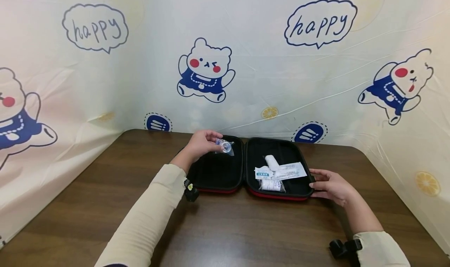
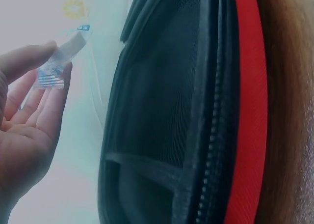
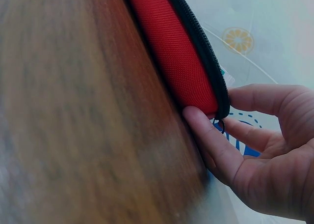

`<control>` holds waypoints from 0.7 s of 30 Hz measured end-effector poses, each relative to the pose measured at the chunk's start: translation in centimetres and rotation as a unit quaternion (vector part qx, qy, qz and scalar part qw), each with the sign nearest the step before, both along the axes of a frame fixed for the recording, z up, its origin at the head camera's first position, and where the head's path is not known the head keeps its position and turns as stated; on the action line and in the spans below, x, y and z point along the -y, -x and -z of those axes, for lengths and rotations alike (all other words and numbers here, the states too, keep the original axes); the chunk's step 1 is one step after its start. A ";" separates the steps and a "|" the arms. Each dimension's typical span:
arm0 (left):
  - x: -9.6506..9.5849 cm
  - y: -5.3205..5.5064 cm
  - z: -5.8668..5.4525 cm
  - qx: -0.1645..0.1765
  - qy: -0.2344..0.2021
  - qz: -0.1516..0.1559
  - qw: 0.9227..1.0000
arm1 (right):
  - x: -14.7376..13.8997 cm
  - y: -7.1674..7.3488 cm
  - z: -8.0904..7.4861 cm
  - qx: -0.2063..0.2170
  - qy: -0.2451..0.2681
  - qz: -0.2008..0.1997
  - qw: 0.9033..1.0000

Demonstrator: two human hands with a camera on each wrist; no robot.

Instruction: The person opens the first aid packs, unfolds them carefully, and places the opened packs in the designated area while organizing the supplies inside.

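Observation:
A zip case [image 1: 214, 177], black inside and red outside, lies spread flat on the table. Over its left half, my left hand [image 1: 201, 145] pinches a small tape roll in a clear wrapper [image 1: 226, 146] between thumb and fingers. The left wrist view shows this wrapped roll [image 2: 61, 62] held above the case rim. At the right end, my right hand [image 1: 332, 187] grips the case's edge. Seen from the right wrist, its fingers [image 3: 211, 135] span the red side [image 3: 179, 52] and the zipped rim by the zip pull.
The right half holds a white roll [image 1: 272, 162], a long paper packet [image 1: 291, 171], a smaller printed packet [image 1: 263, 173] and a wrapped bandage roll [image 1: 272, 185]. Brown table [image 1: 225, 228] surrounds the case. A printed curtain [image 1: 253, 79] hangs behind.

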State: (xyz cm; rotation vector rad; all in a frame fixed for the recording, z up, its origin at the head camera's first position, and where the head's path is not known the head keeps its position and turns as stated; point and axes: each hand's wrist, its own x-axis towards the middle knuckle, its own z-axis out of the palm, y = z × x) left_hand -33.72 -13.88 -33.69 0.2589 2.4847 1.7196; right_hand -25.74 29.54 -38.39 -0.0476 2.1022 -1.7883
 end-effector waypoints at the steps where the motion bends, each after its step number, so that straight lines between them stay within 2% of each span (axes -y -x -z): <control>1: 0.2 0.1 0.1 0.003 -0.010 -0.001 1.000 | 0.0 0.0 0.0 0.000 0.001 0.000 1.000; 5: 1.1 0.5 0.7 0.011 -0.048 -0.008 0.999 | 0.0 0.0 -0.1 0.003 -0.001 0.002 1.000; 10: 2.1 1.0 1.3 0.020 -0.076 -0.026 0.997 | 0.1 -0.1 -0.2 0.006 -0.002 0.003 1.000; 18: 2.9 2.0 1.6 0.019 -0.075 -0.057 0.995 | 0.1 -0.1 -0.1 0.000 0.000 0.001 1.000; 21: 3.0 2.4 1.8 0.027 -0.088 -0.062 0.994 | -0.2 -0.2 -0.1 -0.001 -0.003 -0.002 1.000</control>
